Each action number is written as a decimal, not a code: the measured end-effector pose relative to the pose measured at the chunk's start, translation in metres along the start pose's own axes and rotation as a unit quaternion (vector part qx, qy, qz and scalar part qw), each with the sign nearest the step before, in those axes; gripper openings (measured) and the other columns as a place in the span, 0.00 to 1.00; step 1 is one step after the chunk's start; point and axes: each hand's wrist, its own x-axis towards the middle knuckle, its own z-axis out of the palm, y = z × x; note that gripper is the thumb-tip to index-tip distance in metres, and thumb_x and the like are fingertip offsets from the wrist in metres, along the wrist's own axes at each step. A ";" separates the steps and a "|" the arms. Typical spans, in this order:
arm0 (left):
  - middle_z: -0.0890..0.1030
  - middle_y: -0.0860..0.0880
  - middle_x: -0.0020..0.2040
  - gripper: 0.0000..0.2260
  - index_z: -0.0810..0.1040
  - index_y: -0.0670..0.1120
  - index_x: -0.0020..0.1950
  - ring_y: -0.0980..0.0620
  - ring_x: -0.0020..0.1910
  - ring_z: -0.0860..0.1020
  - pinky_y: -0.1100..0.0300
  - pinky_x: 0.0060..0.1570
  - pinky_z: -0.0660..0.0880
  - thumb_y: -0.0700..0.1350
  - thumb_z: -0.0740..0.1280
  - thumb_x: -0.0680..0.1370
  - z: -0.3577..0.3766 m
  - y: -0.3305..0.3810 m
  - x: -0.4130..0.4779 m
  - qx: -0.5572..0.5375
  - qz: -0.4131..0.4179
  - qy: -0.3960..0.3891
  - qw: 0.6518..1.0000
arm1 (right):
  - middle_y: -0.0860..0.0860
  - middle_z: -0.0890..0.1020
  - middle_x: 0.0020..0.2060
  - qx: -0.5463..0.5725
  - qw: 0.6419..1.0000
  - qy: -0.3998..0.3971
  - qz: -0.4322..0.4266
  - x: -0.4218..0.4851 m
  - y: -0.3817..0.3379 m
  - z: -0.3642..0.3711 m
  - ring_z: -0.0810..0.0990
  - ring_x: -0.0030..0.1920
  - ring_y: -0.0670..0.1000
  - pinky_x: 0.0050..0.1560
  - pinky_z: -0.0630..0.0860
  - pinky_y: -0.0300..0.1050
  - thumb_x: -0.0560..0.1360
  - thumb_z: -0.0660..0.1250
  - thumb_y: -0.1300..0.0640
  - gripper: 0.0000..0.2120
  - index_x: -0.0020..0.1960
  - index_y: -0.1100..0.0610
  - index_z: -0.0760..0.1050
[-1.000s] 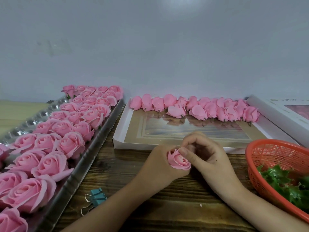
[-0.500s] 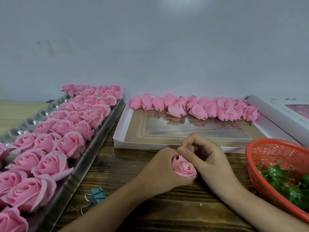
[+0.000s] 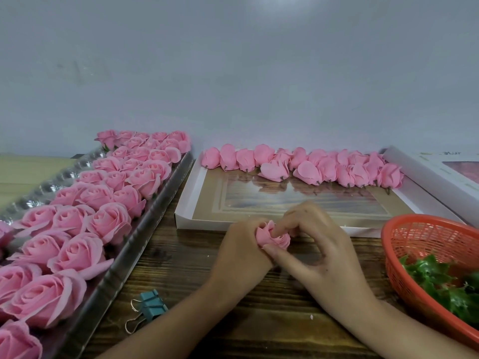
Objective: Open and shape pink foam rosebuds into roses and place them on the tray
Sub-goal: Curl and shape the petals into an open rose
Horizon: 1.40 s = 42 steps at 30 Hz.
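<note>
The left hand (image 3: 241,251) grips a pink foam rosebud (image 3: 272,235) above the table (image 3: 186,270). The right hand (image 3: 321,250) pinches its petals between thumb and forefinger. Finished roses (image 3: 77,218) fill the tray (image 3: 124,257).

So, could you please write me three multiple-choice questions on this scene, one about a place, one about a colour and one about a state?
1. Where do the closed buds lie?
A. in a vase
B. along the far edge of the white box
C. on the floor

2. What colour is the binder clip?
A. teal
B. yellow
C. black

3. How is the rose that is being shaped held?
A. untouched
B. by both hands
C. by one hand only

Answers:
1 B: the buds lie in a row along the box's far edge.
2 A: the clip's body is blue-green.
3 B: the left hand grips the rose while the right hand pinches its petals.
</note>
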 end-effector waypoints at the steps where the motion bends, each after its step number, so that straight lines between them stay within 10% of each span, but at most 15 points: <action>1: 0.73 0.57 0.26 0.19 0.68 0.56 0.32 0.70 0.28 0.72 0.76 0.30 0.69 0.33 0.68 0.69 -0.001 0.000 0.000 0.017 0.019 0.005 1.000 | 0.41 0.74 0.41 -0.011 1.000 0.001 -0.002 0.000 0.000 0.000 0.75 0.44 0.46 0.45 0.71 0.43 0.74 0.71 0.52 0.06 0.43 0.52 0.76; 10: 0.79 0.50 0.32 0.07 0.77 0.45 0.39 0.56 0.33 0.77 0.61 0.34 0.74 0.46 0.73 0.68 -0.001 0.004 0.003 -0.038 0.072 -0.027 0.996 | 0.41 0.74 0.40 -0.080 0.997 0.006 -0.007 0.000 0.007 -0.001 0.74 0.43 0.46 0.43 0.73 0.51 0.75 0.68 0.51 0.03 0.44 0.48 0.73; 18: 0.77 0.53 0.21 0.04 0.76 0.43 0.40 0.60 0.18 0.73 0.73 0.24 0.67 0.40 0.71 0.71 -0.010 0.008 0.002 -0.116 0.053 -0.076 0.989 | 0.40 0.76 0.41 -0.083 0.996 0.016 -0.006 -0.001 0.008 -0.003 0.76 0.45 0.44 0.48 0.72 0.48 0.75 0.68 0.52 0.02 0.45 0.49 0.75; 42: 0.76 0.69 0.27 0.11 0.69 0.54 0.31 0.71 0.31 0.74 0.76 0.31 0.68 0.43 0.70 0.68 0.000 0.004 0.005 -0.075 0.049 -0.043 0.995 | 0.44 0.78 0.41 -0.233 0.964 0.008 -0.126 0.002 0.003 -0.005 0.76 0.41 0.50 0.45 0.67 0.47 0.78 0.67 0.56 0.04 0.45 0.51 0.80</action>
